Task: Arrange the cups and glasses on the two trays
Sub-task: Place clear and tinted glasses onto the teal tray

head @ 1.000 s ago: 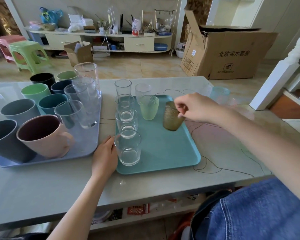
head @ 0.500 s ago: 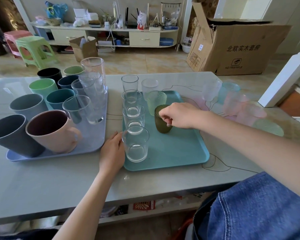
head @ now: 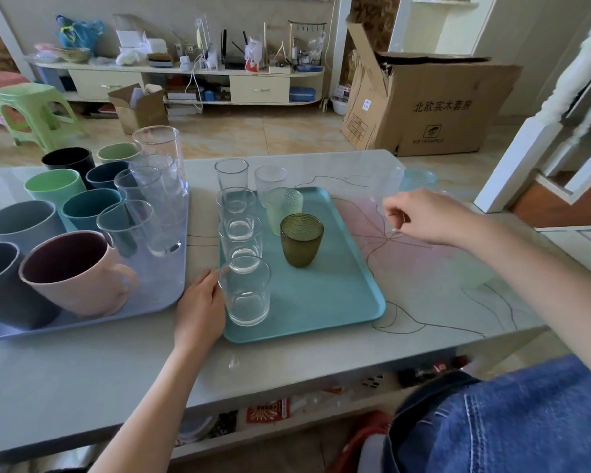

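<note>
A dark green glass (head: pixel 301 240) stands alone on the teal tray (head: pixel 338 295), just in front of a light green glass (head: pixel 284 208). A row of clear glasses runs down the tray's left side, and the nearest one (head: pixel 246 295) touches the fingers of my left hand (head: pixel 200 308), which lies flat on the table by the tray's edge. To the right of the tray, my right hand (head: pixel 427 216) curls its fingers on a faint clear glass (head: pixel 384 186). The lilac tray (head: pixel 157 295) holds a pink mug (head: pixel 72 271), coloured cups and tall clear glasses.
A pale teal glass (head: pixel 418 179) stands behind my right hand, and other pale glasses on the table's right side are blurred. A large cardboard box (head: pixel 423 107) sits on the floor beyond the table. A white post (head: pixel 512 165) rises at the right.
My right hand set the dark green glass down on the teal tray, let go and moved right to the clear glass. My left hand stayed by the tray's edge.
</note>
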Action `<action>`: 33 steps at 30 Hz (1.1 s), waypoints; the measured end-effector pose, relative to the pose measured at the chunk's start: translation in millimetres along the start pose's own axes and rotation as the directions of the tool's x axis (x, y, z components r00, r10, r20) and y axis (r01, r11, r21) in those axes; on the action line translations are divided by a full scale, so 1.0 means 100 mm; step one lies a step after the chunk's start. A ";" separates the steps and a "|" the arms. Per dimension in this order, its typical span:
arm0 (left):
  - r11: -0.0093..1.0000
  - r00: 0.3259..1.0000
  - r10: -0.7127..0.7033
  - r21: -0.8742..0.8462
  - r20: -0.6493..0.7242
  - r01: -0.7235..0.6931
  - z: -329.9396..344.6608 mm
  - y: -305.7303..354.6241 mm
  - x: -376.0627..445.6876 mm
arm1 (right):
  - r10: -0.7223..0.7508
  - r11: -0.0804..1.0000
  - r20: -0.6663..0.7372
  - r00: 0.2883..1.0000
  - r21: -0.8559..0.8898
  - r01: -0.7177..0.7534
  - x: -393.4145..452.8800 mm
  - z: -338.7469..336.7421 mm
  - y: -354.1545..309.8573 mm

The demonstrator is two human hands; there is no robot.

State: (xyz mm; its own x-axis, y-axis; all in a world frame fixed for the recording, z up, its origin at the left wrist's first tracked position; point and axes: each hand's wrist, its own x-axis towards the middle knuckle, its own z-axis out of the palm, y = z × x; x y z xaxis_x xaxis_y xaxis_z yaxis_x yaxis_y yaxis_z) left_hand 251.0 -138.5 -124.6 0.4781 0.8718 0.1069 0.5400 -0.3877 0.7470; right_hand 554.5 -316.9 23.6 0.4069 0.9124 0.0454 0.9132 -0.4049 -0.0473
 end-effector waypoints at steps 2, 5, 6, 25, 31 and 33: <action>1.000 1.000 0.007 -0.007 -0.003 -0.007 0.00 0.01 0.00 | 0.095 0.995 0.071 0.993 -0.004 -0.095 -0.13 -0.07 0.27; 1.000 1.000 0.019 0.005 -0.002 -0.019 0.00 0.00 0.00 | 0.223 0.973 0.197 0.955 0.020 -0.231 -0.31 -0.14 0.55; 1.000 1.000 0.023 0.014 -0.007 -0.023 0.00 -0.01 0.00 | 0.267 0.960 0.237 0.934 0.025 -0.280 -0.36 -0.15 0.61; 0.999 0.997 0.049 0.027 -0.056 -0.047 0.02 0.00 -0.01 | 0.442 0.876 0.191 0.877 -0.303 -0.375 -0.46 0.05 0.63; 0.999 0.998 0.036 0.023 -0.049 -0.035 0.03 0.00 0.00 | 0.197 0.974 0.113 0.974 0.090 -0.208 -0.30 0.00 0.44; 0.999 0.998 0.034 0.025 -0.053 -0.032 0.03 -0.01 0.00 | 0.071 0.967 0.084 0.994 0.238 -0.089 -0.25 -0.04 0.22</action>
State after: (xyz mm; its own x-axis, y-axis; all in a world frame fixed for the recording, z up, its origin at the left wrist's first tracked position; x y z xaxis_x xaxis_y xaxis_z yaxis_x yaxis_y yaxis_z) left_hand 252.7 -138.9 -126.8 0.4585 0.8730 0.1665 0.5417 -0.4231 0.7264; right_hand 564.3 -348.3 25.1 0.4675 0.8830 -0.0417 0.8409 -0.4587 -0.2872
